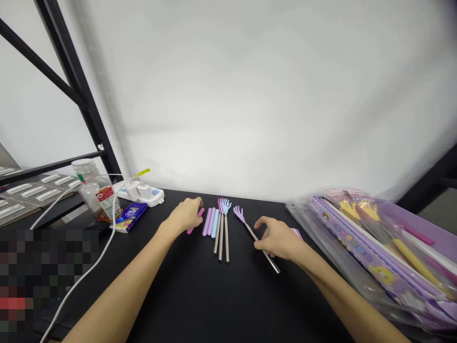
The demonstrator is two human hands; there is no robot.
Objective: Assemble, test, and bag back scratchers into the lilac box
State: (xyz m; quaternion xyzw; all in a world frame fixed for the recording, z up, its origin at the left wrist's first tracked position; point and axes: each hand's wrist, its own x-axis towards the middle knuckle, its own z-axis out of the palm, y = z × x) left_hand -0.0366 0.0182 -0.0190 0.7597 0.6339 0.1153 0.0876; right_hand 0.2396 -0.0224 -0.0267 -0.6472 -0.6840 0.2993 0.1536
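Note:
My left hand [186, 214] has its fingers closed on a pink handle sleeve [195, 222] at the table's back. Just right of it lie two lilac handle sleeves [207, 222] and a light blue one [215, 224], side by side. Beyond these are several back scratchers [221, 233] with bare metal rods and hand-shaped heads, pink and light blue. A lilac-headed back scratcher [251, 232] slants apart from them. Around its rod my right hand [276, 237] is loosely closed, thumb against the metal and index finger raised. Part of the rod is hidden by the hand.
A purple tray [410, 216] at right holds bagged back scratchers and a long patterned box [371, 259]. At left are a clear jar [91, 190], a purple snack packet [130, 216], a power strip [153, 196] and a white cable [96, 255]. A white wall [228, 105] rises behind.

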